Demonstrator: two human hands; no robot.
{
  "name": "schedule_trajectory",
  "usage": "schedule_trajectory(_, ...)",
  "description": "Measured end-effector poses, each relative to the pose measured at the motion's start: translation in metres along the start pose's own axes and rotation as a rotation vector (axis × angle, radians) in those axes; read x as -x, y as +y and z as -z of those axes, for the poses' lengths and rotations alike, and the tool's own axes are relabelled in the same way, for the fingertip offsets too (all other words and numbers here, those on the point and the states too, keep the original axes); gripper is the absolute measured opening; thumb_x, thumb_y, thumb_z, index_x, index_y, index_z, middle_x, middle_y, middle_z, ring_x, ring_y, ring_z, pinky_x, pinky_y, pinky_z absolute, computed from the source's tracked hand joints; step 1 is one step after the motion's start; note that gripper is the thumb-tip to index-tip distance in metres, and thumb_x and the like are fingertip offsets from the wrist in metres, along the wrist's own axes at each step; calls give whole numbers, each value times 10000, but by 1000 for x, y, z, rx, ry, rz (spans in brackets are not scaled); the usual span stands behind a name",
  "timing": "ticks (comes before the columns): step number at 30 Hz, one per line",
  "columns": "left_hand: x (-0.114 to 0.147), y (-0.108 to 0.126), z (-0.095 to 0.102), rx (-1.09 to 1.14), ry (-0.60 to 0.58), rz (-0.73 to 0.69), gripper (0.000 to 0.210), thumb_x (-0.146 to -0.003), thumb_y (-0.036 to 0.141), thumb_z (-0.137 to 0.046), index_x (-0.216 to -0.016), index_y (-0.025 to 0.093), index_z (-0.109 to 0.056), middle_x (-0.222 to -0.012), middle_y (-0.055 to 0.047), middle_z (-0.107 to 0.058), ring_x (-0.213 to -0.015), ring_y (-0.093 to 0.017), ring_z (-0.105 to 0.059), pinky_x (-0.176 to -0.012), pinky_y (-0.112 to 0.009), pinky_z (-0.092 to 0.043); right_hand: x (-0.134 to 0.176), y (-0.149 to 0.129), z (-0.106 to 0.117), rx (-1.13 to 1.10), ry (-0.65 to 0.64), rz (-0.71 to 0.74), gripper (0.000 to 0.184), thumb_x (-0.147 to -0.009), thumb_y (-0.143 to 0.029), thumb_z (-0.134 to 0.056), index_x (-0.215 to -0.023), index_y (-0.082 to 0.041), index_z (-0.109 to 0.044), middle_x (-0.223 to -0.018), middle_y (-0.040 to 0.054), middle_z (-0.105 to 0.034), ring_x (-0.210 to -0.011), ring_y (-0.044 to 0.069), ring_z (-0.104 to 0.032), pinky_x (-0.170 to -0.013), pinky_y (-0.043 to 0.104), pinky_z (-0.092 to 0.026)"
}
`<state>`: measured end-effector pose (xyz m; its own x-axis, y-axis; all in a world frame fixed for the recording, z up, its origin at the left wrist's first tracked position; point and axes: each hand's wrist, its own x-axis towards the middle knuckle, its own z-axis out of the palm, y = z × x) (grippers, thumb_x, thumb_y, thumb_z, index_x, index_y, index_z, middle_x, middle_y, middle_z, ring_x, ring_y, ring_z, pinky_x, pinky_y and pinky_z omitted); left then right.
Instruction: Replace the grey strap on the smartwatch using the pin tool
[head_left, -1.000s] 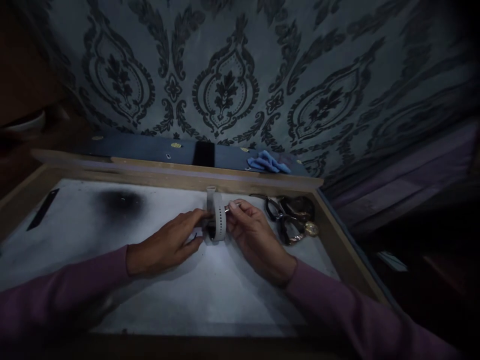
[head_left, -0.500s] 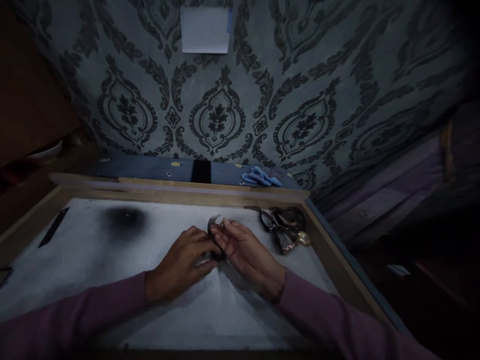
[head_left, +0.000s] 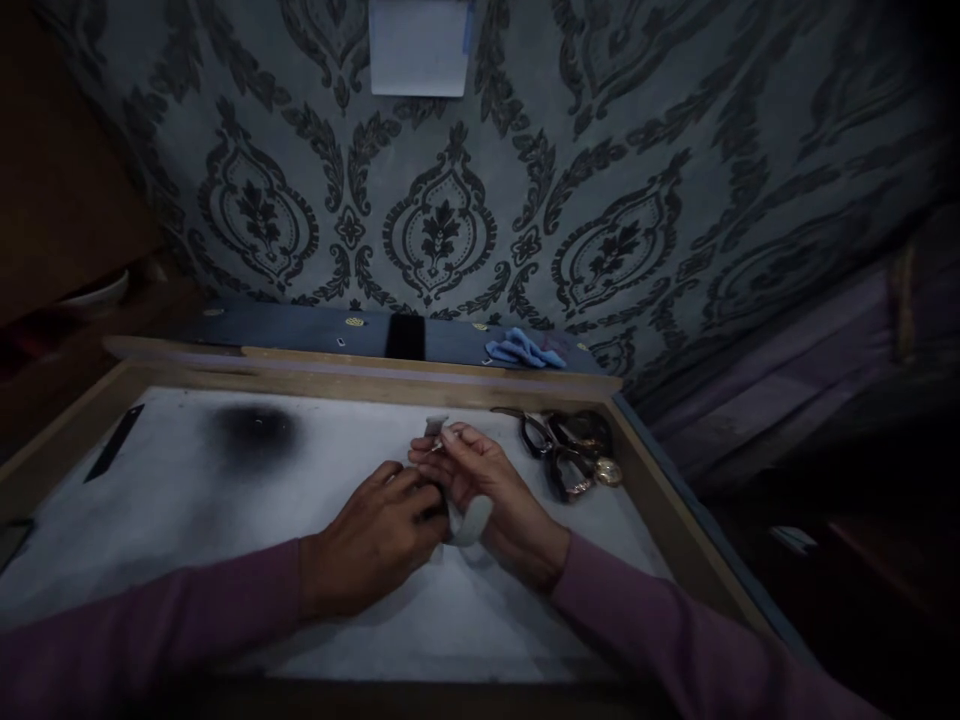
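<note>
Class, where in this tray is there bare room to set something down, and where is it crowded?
Bare: the white sheet between the black strip and left hand, in front of the dark smudge; also between the sleeves. Crowded: the middle, where the left hand and right hand meet on the pale strap, and the far right corner, with watches.

From where I sit I can read no words, brands or numbers; the small pale mark (head_left: pixel 341 342) on the dark blue strip (head_left: pixel 289 325) is too tiny to make out
</note>
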<state>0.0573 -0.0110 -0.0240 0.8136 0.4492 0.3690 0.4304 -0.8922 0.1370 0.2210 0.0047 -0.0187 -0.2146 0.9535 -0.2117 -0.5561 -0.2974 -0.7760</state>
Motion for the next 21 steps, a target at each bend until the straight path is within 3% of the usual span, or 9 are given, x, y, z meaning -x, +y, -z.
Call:
schedule_trajectory(9,10,-2,3,32,-9,-94,214,-956,84,-455,-849,150,-628,-912,-70,-679,-847,-203,-607,-747,-346,-529,-17,22,-7,347,-127,182,329,-767,-493,-758,-797,-200,-611,-1008,65,-752,-939,180,-711,-934,353,-518)
schedule_trajectory(16,16,-5,12,-115,74,-319,245,-949,53,-412,-860,99,-636,-946,-146,-716,-915,-273,-691,-674,-344,-618,-23,37,2,320,-75,201,335,-788,-499,-732,-782,-199,-584,-984,56,-738,-895,161,-720,-933,348,-538)
schedule_trajectory(21,19,-10,14,-84,90,-289,214,-959,45,-416,-908,106,-615,-956,-158,-723,-970,-268,-710,-664,-311,-640,-24,42,4,376,-65,225,362,-788,-525,-721,-770,-199,-566,-983,52,-727,-912,161,-715,-893,333,-558)
